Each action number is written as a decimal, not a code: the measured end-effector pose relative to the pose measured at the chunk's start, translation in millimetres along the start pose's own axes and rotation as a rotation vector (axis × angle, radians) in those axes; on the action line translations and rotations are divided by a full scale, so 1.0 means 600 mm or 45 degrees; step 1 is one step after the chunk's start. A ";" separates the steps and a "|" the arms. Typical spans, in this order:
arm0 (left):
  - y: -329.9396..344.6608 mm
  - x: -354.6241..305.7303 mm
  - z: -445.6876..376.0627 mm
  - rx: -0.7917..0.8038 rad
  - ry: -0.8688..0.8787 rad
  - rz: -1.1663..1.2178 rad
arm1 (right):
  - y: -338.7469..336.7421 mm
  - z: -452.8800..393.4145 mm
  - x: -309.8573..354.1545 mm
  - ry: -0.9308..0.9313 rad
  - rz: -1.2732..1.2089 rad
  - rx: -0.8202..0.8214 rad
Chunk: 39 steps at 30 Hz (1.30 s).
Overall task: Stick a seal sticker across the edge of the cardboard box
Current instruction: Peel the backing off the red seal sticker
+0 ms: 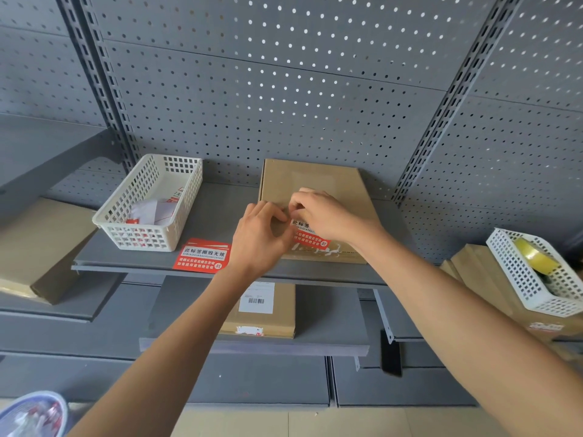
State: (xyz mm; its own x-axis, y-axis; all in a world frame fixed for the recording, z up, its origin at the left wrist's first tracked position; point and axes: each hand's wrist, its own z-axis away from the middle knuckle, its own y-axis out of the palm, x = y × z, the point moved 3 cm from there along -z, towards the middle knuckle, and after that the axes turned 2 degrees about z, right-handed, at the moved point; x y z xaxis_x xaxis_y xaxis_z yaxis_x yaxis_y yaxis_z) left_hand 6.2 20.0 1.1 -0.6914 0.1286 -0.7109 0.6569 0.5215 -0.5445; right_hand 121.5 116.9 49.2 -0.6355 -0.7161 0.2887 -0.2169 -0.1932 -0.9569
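Pinching at the upper end of a red seal sticker (310,239), my left hand (260,238) and right hand (325,217) meet fingertip to fingertip over the cardboard box (318,190), which lies flat on the grey shelf (220,212) toward its front edge. Both sets of fingers are curled nearly closed on the sticker's top margin; whether backing paper is between them I cannot tell. I judge the sticker thin, limp and tacky, best held by its corners; the box looks light but stiff. Wrists angle inward, both forearms reaching up from below. A second red sticker (203,255) lies at the shelf's front edge, beside a white basket (151,203).
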 end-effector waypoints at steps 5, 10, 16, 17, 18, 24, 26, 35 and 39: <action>-0.002 -0.007 -0.027 -0.009 -0.086 0.002 | -0.002 0.006 -0.003 -0.043 -0.002 -0.040; -0.001 -0.002 -0.037 0.064 -0.112 -0.019 | 0.003 0.012 -0.005 -0.024 -0.072 -0.096; 0.002 0.000 -0.042 0.073 -0.142 0.022 | 0.005 0.013 -0.009 -0.002 -0.137 -0.122; 0.003 -0.001 -0.043 0.074 -0.147 0.016 | 0.004 0.013 -0.010 0.001 -0.174 -0.133; 0.003 -0.003 -0.044 0.073 -0.151 0.006 | 0.003 0.015 -0.011 0.008 -0.224 -0.147; 0.001 -0.007 -0.044 0.086 -0.179 -0.029 | -0.009 0.047 -0.040 0.079 -0.429 -0.321; 0.003 -0.007 -0.043 0.103 -0.177 -0.044 | -0.007 0.055 -0.052 0.088 -0.375 -0.281; 0.002 -0.012 -0.037 0.125 -0.139 -0.089 | -0.005 0.050 -0.046 0.111 -0.395 -0.177; 0.001 -0.014 -0.038 0.166 -0.135 -0.121 | 0.000 0.040 -0.042 0.131 -0.349 -0.121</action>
State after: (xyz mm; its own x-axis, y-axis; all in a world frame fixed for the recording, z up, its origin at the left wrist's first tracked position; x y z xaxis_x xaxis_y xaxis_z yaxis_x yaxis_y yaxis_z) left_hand 5.6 38.3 17.0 -0.7209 -0.0090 -0.6930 0.6286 0.4126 -0.6593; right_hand 155.0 118.8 41.4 -0.6143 -0.5736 0.5418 -0.4557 -0.3027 -0.8371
